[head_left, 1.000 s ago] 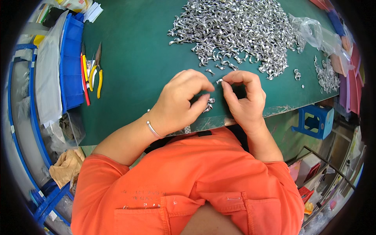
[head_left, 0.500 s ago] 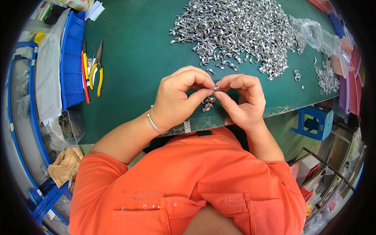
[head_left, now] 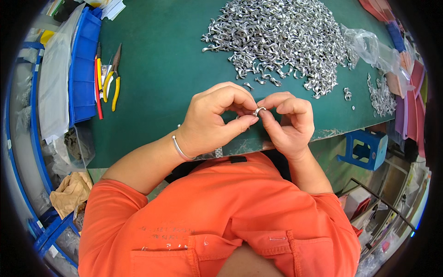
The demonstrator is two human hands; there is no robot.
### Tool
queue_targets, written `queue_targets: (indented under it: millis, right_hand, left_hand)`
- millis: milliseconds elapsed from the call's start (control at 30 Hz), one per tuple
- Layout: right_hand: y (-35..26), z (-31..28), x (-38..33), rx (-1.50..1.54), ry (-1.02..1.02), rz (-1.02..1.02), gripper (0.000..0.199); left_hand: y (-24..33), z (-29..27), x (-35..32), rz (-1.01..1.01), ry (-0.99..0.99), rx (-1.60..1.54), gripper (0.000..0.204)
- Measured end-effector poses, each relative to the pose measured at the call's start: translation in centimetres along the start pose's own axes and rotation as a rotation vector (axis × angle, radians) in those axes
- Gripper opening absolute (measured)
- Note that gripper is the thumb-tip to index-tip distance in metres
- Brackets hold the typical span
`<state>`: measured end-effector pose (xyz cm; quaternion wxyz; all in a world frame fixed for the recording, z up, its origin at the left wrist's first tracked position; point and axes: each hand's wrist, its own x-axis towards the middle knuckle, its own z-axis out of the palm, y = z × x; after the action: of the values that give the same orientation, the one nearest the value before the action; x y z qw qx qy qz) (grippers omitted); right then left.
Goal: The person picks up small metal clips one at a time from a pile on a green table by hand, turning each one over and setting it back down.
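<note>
Metal piece, small, curved and silver, lies clamped in the joint grip of the left hand and the right hand, neither nearer, its long axis running roughly sideways from one to the other. Beyond the grip, on the green table, spreads a pile of similar silver pieces. Well left of the grip stands a blue bin, and beyond it to the right lies a clear plastic bag, contents of both hard to tell
</note>
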<state>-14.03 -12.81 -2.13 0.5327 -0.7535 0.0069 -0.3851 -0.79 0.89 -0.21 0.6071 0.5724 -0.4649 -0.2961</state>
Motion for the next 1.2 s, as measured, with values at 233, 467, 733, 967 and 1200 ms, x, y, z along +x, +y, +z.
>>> queue_targets:
  millis: [233,467,733,967,1200]
  right_hand:
    - [-0.3,0.3,0.1,-0.161,-0.010,-0.103,0.031]
    - [-0.1,0.5,0.9,-0.432,-0.005,-0.046,0.028]
    - [1.0,0.9,1.6,-0.615,-0.094,0.028,0.022]
    - [0.3,1.1,1.5,-0.316,0.005,-0.041,0.028]
    - [-0.1,0.8,1.0,0.057,0.042,0.186,0.025]
  left_hand:
    - [0.0,0.0,0.1,0.028,0.001,0.045,0.021]
    - [0.3,-0.9,0.5,0.076,-0.001,0.336,0.014]
    - [0.2,-0.5,0.7,-0.218,0.143,0.213,0.015]
    - [0.0,-0.2,0.6,-0.374,0.170,-0.177,0.020]
    - [-0.2,-0.5,0.5,-0.196,0.073,-0.153,0.016]
